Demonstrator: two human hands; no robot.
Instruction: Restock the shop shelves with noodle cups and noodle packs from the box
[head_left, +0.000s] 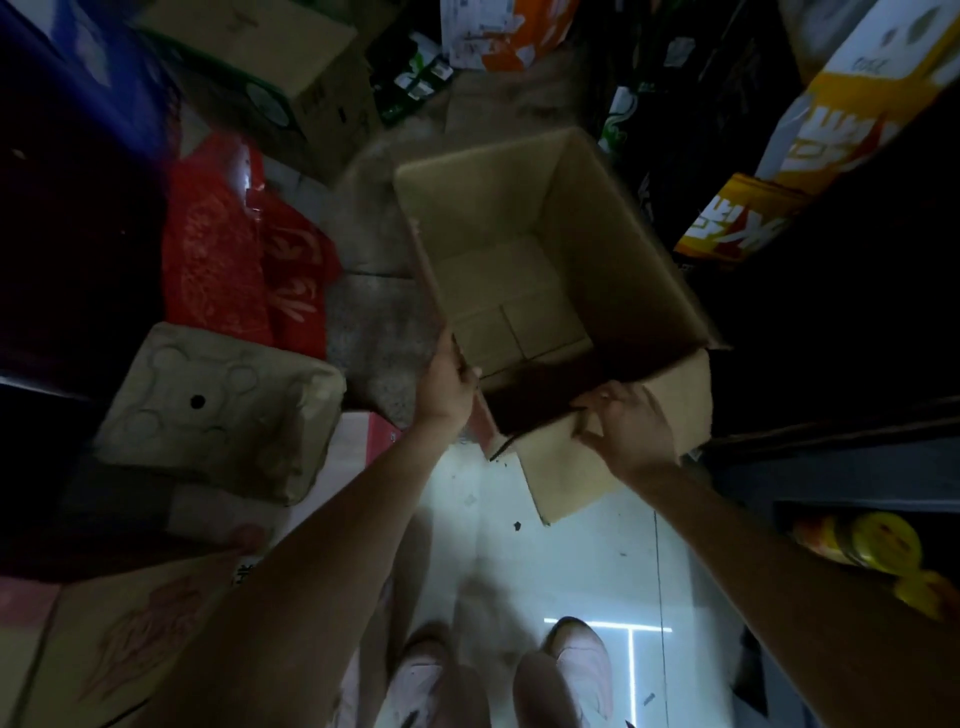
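**stockroom_guy:** Cardboard box (545, 270) looks totally empty to me, bare bottom flaps and nothing else. It's held up off the floor (519, 561) between both hands, tilted with the open top facing the camera. Left hand (449, 384) grips the near-left edge, fingers curled over the rim. Right hand (621, 421) pinches the near wall right where that loose flap (576, 478) hangs down.

**aisle7:** So no noodle cups or packs left in it? My guess is the unloading part is done, at least for this box, and it's now at the "get rid of the empty" step.

**stockroom_guy:** That's my read too. There's a dark shelf on the right with some yellow tubs (883, 540) low down, too dim to say whether they're the noodle cups.

**aisle7:** Next move probably means setting the box aside or flattening it, then finding a full one. Tight spot though: red packs (234, 260), an egg tray (218, 410) and other cartons crowd the left, so it needs somewhere clear to land.
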